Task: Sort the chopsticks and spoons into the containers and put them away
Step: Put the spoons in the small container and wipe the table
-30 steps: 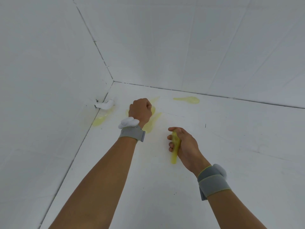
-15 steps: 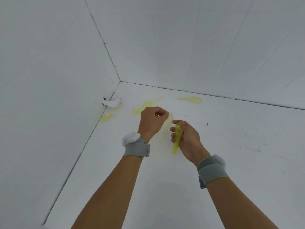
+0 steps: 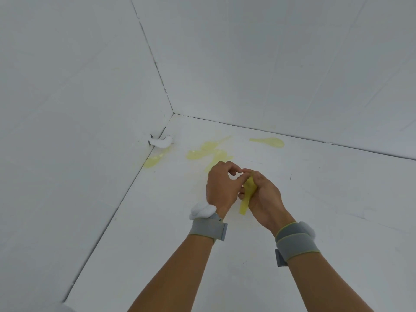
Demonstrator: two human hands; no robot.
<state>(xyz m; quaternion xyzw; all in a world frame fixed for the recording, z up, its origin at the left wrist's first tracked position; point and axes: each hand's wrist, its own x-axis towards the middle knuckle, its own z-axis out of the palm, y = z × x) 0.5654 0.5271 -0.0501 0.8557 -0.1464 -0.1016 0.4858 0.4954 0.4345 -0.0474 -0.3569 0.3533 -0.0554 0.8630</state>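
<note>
My right hand (image 3: 264,197) grips a bundle of pale yellow translucent spoons (image 3: 247,192), bowls up and handles pointing down toward me. My left hand (image 3: 221,188) sits right beside it, its curled fingertips pinching at the top of the spoons where both hands meet. Farther back on the white surface lie more yellow spoons: a loose overlapping group (image 3: 209,152), a single spoon (image 3: 269,142) to the right, and another spoon (image 3: 153,162) against the left wall. No chopsticks or containers are in view.
The white surface (image 3: 315,221) is boxed in by a white wall on the left (image 3: 78,131) and another at the back (image 3: 270,75). A small white lump (image 3: 161,141) sticks to the left wall near the corner.
My left hand lifted off the spoon group and carried a spoon right to my right hand. My right hand rose slightly with its spoons; the two hands now touch.
</note>
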